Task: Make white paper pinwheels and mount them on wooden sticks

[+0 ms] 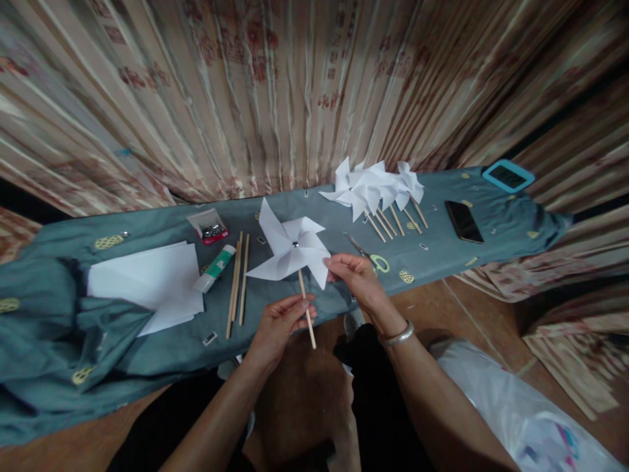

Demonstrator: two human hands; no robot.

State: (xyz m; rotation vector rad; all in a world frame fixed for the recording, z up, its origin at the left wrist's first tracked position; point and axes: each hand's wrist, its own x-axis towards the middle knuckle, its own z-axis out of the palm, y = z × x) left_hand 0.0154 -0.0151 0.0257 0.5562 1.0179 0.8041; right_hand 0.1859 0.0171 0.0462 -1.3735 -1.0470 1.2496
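A white paper pinwheel [295, 252] with a dark pin at its centre and a wooden stick is held up in front of me. My left hand [285, 319] is closed on the stick below the blades. With thumb and fingers my right hand [354, 275] pinches the tip of the pinwheel's right blade. Just past my right hand lie scissors [378, 263] with a pale green handle. Several wooden sticks [244, 278] rest on the cloth to the left of the pinwheel, beside a green and white glue tube [216, 267].
A stack of white paper [147, 278] and a small box of metal pins [210, 227] are on the left of the cloth-covered table [314, 203]. Several pinwheels [368, 187] lie at the back, a black phone [463, 221] and a blue-framed device [508, 176] to the right. A plastic bag [521, 406] stands on the floor.
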